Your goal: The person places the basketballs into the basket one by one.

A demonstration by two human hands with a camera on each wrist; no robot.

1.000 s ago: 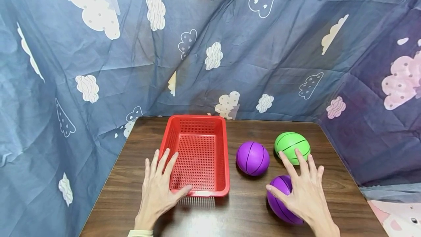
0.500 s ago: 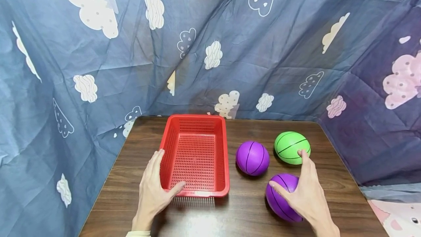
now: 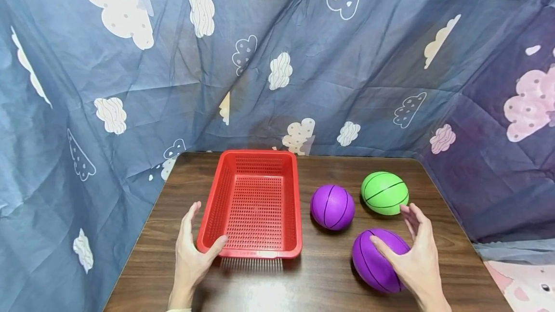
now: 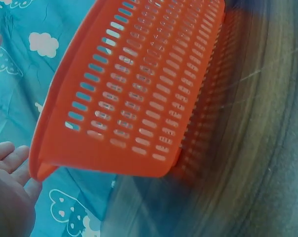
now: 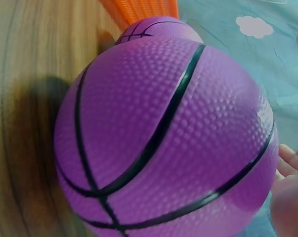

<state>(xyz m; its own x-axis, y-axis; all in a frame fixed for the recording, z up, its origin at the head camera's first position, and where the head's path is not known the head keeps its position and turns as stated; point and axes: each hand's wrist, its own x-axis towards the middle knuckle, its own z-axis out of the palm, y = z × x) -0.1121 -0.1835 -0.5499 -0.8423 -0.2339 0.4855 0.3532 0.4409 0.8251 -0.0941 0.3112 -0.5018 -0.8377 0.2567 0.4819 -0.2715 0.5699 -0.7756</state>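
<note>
A red perforated basket stands on the table, seen from its side as an orange-red wall in the left wrist view. At its near left corner is the left hand, fingers spread, thumb over the rim; whether it touches is unclear. Over the right side of the nearer purple ball the right hand is spread, thumb above the ball, fingers beyond its far right side. That ball fills much of the right wrist view, with part of the hand at the right edge.
Another purple ball lies between the basket and a green ball on the brown wooden table. Blue cloth with cloud prints hangs behind the table and along its sides.
The left hand has moved left from above the basket to its corner. The right hand has shifted right, its fingers away from over the green ball and bent more.
</note>
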